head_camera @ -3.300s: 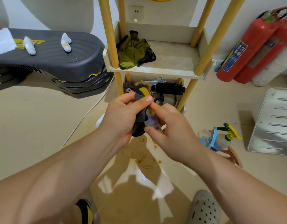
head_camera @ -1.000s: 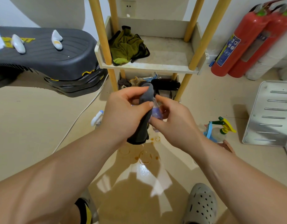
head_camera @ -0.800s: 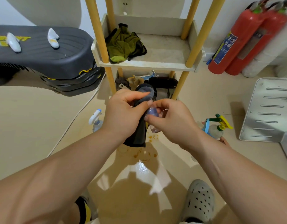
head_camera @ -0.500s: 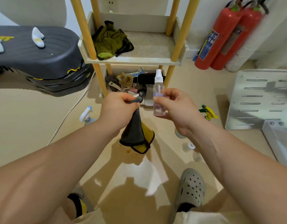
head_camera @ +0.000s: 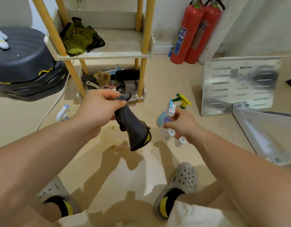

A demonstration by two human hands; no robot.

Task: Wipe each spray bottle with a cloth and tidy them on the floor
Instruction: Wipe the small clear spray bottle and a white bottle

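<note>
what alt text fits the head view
A person's right hand holds a small spray bottle near other bottles on the floor, while the left hand grips a dark cloth hanging down. A shelf and two fire extinguishers stand behind.

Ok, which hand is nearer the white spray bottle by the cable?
Left. The left hand, gripping the cloth, is just right of the white spray bottle; the right hand is farther right.

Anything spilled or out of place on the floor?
Yes. Brown stains mark the floor below the cloth in the left hand, like a dried spill. One white spray bottle sits alone by the cable, far from the group by the right hand, which holds a small bottle.
</note>
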